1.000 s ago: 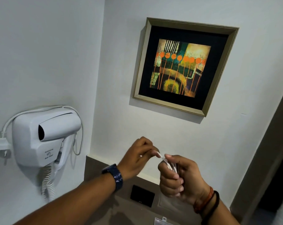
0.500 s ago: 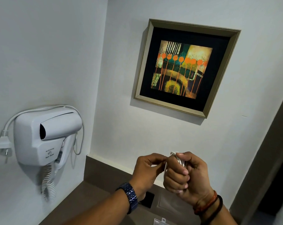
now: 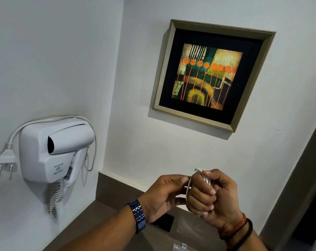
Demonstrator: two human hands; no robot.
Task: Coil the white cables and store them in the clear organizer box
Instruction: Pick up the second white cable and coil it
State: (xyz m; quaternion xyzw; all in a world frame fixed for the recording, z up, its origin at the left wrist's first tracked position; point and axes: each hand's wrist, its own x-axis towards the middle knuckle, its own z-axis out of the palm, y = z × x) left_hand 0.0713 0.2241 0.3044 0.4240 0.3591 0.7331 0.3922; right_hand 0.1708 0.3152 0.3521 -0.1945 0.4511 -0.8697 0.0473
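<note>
A white cable (image 3: 201, 175) is wound in loops around the fingers of my right hand (image 3: 212, 195), which is closed in a fist on the coil in front of the wall. My left hand (image 3: 164, 194) sits just to its left and pinches the loose strand of the same cable between thumb and fingers. Only a corner of a clear plastic item, probably the organizer box (image 3: 179, 247), pokes up at the bottom edge below my hands.
A white wall-mounted hair dryer (image 3: 54, 153) with a coiled cord and a dangling plug (image 3: 5, 158) hangs at left. A framed picture (image 3: 210, 75) is on the wall ahead. A brown counter (image 3: 103, 212) with a black socket plate (image 3: 163, 222) lies below.
My left hand has come down and closed in against the right fist, laying more cable onto the coil. Both hands have shifted slightly right, and the coil has grown.
</note>
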